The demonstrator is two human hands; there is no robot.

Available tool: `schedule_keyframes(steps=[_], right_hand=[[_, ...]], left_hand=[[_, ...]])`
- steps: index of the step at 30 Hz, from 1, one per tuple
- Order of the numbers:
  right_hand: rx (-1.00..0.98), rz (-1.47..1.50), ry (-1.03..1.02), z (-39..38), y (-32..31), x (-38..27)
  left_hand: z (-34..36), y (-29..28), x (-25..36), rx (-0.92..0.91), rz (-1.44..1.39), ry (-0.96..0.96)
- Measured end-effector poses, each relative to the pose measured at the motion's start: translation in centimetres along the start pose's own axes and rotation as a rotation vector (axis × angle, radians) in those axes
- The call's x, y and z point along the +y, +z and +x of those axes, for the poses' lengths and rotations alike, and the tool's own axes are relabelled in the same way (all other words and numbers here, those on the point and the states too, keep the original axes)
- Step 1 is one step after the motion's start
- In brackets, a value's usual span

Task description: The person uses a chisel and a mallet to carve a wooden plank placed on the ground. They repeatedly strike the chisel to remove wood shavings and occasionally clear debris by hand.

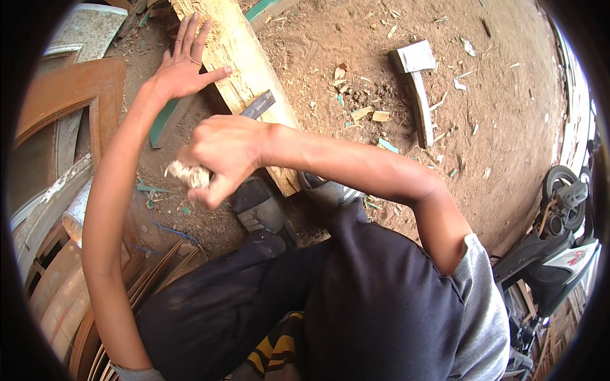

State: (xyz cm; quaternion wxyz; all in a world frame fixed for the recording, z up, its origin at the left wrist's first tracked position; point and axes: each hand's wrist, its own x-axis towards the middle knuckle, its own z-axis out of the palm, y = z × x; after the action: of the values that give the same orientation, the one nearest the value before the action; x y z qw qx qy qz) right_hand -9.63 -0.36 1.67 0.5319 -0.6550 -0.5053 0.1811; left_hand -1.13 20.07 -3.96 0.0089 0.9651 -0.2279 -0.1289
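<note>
A rough-hewn wooden beam [244,60] runs from the top of the view down to my feet. My left hand [181,66] has its fingers spread, with the thumb and fingertips at the beam's left edge. Over the lower part of the beam, my right hand [232,149] is closed around a chisel [259,105]. Its dark flat metal blade sticks out beyond the fist toward the upper right, above the beam's face. A pale, frayed handle end shows at the other side of the fist; the rest of the handle is hidden by my fingers.
A wooden-handled hatchet [420,95] lies on the dirt right of the beam, near scattered wood chips [362,114]. A green-painted timber [170,120] lies under my left wrist. Old wooden frames [111,95] are stacked at left; a motorbike [559,254] stands at right.
</note>
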Motion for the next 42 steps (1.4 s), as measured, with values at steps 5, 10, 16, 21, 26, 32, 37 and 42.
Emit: schedule_keyframes(steps=[5,10,16,21,26,32,37,42], right_hand=[[-0.025,-0.045,0.093,-0.1,-0.5,0.5],[0.099,0.066,-0.155,0.0,-0.8,-0.1],[0.036,0.025,0.013,0.6,-0.7,-0.9],[0.067,0.081,-0.156,0.1,-1.1,-0.4],[0.047,0.06,0.072,-0.3,-1.7,-0.2],[0.015,0.063,-0.141,-0.4,-1.2,-0.3],[0.028,0.049,0.043,-0.5,-1.2,1.0],[0.033,0.072,-0.065,-0.8,-1.0,1.6]], left_hand=[[-0.1,0.0,-0.1,-0.019,-0.008,-0.015],[0.0,0.2,-0.1,0.015,0.013,0.014],[0.0,-0.4,0.1,-0.088,-0.014,-0.054],[0.1,-0.2,0.2,0.002,0.02,0.001],[0.1,-0.1,-0.1,-0.048,0.01,-0.027],[0.1,-0.5,0.2,-0.055,0.002,-0.031],[0.1,-0.7,0.2,-0.09,-0.005,-0.055],[0.2,0.0,0.1,0.009,-0.01,0.021]])
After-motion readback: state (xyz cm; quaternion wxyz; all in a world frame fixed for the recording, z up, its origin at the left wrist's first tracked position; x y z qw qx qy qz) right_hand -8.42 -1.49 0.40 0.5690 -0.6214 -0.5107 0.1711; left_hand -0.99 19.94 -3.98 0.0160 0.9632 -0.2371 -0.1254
